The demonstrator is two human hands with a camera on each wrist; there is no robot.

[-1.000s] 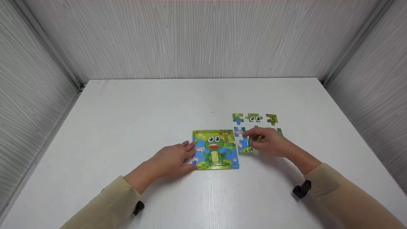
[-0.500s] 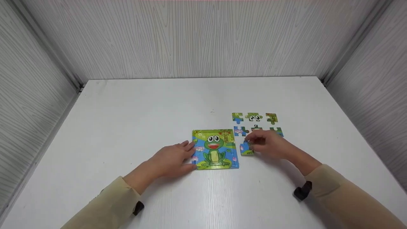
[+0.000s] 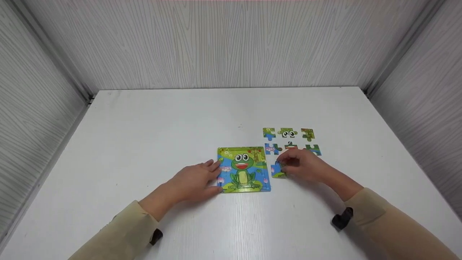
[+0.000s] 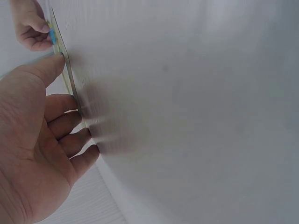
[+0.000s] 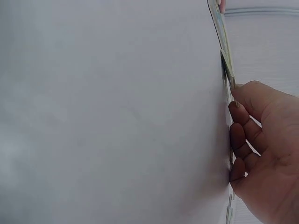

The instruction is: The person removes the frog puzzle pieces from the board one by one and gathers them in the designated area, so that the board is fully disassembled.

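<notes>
A square puzzle board (image 3: pixel 244 177) with a frog picture lies flat at the middle of the white table. My left hand (image 3: pixel 196 182) rests at its left edge, thumb and fingertips touching the side. Just right of the board, my right hand (image 3: pixel 305 167) pinches a blue and green puzzle piece (image 3: pixel 277 171) between thumb and index finger. In the right wrist view that piece (image 5: pixel 227 67) is tilted, one edge up at the fingertips. Its right part is hidden behind the fingers in the head view.
Beyond the right hand lie loose puzzle pieces in two rows, among them an eyes piece (image 3: pixel 287 133), a corner piece (image 3: pixel 308 134), a pink-flower piece (image 3: pixel 271 148) and a mouth piece (image 3: pixel 291 145). Grey wood-grain panels (image 3: pixel 216 47) enclose the table (image 3: pixel 162 126) at back and sides.
The right hand has drawn the pinched piece slightly toward the person, away from the middle row, opening a gap there. In the last half second it barely moved. The left hand stays put.
</notes>
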